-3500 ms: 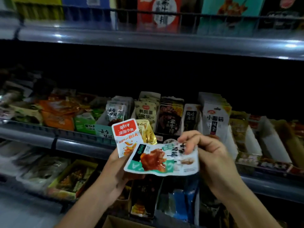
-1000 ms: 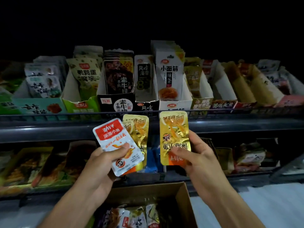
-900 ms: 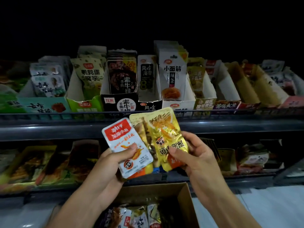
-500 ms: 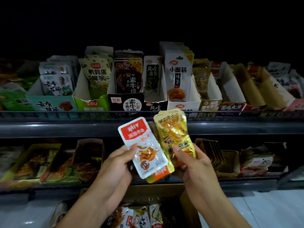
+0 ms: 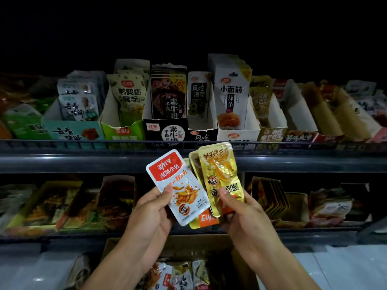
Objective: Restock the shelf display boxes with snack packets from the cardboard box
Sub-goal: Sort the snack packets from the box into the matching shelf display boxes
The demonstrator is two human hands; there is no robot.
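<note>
Pinching the white packet (image 5: 178, 187) in the left hand (image 5: 150, 214) and gold packet (image 5: 222, 176) in the right hand (image 5: 240, 214): match each to its display box before reaching.

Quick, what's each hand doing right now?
Left hand: holding the red-and-white packet.
Right hand: pinching the gold packet.

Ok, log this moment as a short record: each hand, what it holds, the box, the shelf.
left hand: pinches white-and-red packet, a gold packet tucked behind it
right hand: thumb pinches gold packet in front
packets: fanned, overlapping, held up before the shelf rail
cardboard box: below the hands, open, packets inside
display boxes: upper shelf, in a row, packets upright
</note>
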